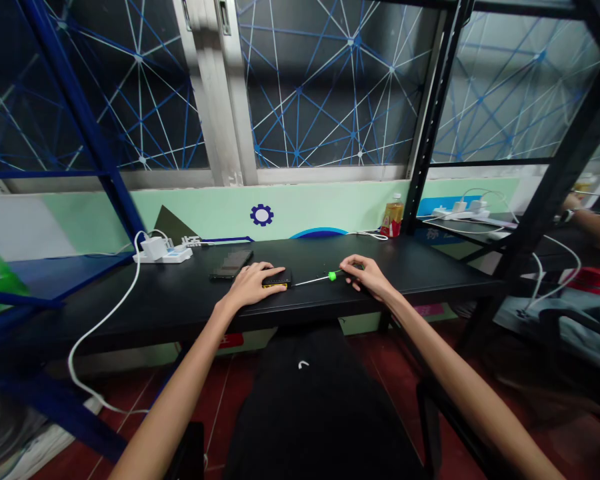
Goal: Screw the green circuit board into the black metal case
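Note:
My left hand (254, 281) grips a small black box with a yellow stripe (279, 279) on the desk, thumb along the near side and fingers over the top. Between the fingers of my right hand (364, 275) is the handle of a screwdriver (332, 275) with a bright green collar. Its thin metal shaft points left, and the tip is at or very near the right end of the box; I cannot tell whether they touch. Just left of my left hand lies a flat dark slab (231, 264), perhaps a phone.
A white power strip (164, 253) with a trailing cable sits at the desk's left end. At the back right stands a drink bottle (393, 217) beside a white cable. Metal posts (433, 113) rise at the sides. Another person's arm (593, 223) shows at far right.

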`<state>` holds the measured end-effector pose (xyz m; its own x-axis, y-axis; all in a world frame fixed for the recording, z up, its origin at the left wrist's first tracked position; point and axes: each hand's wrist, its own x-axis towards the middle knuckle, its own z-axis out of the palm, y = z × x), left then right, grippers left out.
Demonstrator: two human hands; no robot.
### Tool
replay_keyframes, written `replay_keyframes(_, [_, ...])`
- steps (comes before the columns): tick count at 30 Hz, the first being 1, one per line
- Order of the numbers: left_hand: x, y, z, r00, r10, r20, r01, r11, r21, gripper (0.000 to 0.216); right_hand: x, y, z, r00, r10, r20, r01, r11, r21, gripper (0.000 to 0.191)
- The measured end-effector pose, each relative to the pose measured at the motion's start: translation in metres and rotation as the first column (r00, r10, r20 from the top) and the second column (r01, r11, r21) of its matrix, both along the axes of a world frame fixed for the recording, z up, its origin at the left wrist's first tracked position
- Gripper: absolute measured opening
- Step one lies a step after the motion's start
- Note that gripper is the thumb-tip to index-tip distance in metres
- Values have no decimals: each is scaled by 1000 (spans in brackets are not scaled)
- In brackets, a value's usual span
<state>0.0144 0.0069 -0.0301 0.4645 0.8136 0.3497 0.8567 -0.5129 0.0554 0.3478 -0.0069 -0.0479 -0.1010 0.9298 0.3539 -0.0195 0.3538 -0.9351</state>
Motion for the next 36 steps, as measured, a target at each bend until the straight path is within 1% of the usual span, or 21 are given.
replay_keyframes(4, [-1, 2, -1, 1000, 1, -2, -1, 1000, -8, 61, 1, -2, 1, 1000, 1, 30, -2, 1000, 10, 37])
replay_keyframes(8, [-2, 5, -3, 1000, -14, -2, 14, 1000, 9, 62, 1, -4, 2, 992, -56, 113, 60, 998, -29, 41])
replay_keyframes(10, [-3, 5, -4, 1000, -17, -1, 17, 1000, 9, 63, 1, -4, 1, 996, -49, 76, 49, 999, 0, 41])
replay_keyframes(12, [-3, 5, -4, 1000, -16, 1, 16, 1000, 4, 63, 1, -3, 0, 999, -4, 33, 3, 999, 36, 42])
replay_keyframes(14, [-2, 4, -3, 1000, -15, 3, 15, 1000, 2, 63, 2, -2, -1, 999, 17, 46, -18, 1000, 18, 40])
replay_keyframes(16, [-1, 3, -2, 1000, -10, 2, 10, 1000, -1, 62, 3, 0, -2, 998, 3, 66, -3, 1000, -6, 37])
replay_keyframes(20, [0, 2, 0, 1000, -4, -11, 4, 1000, -5, 60, 2, 1, -3, 1000, 13, 9, -13, 999, 29, 38])
replay_keyframes(25, [0, 1, 0, 1000, -1, -17, 1, 1000, -2, 60, 2, 0, -2, 1000, -6, -25, 6, 1000, 6, 40])
replay_keyframes(27, [0, 0, 0, 1000, -1, -14, 1, 1000, 3, 60, 3, 0, -2, 999, 28, -37, -28, 999, 17, 40])
replay_keyframes(30, [0, -1, 1, 1000, -2, -11, 2, 1000, 3, 59, 5, 1, -3, 996, 91, -14, -91, 996, -21, 40])
replay_keyframes(32, [0, -2, 2, 1000, 0, -12, 0, 1000, -4, 59, 5, 2, -3, 995, 94, -15, -94, 995, -31, 39])
replay_keyframes(36, [0, -2, 2, 1000, -1, -10, 1, 1000, -4, 59, 3, 1, -3, 994, 83, -70, -83, 997, 9, 41])
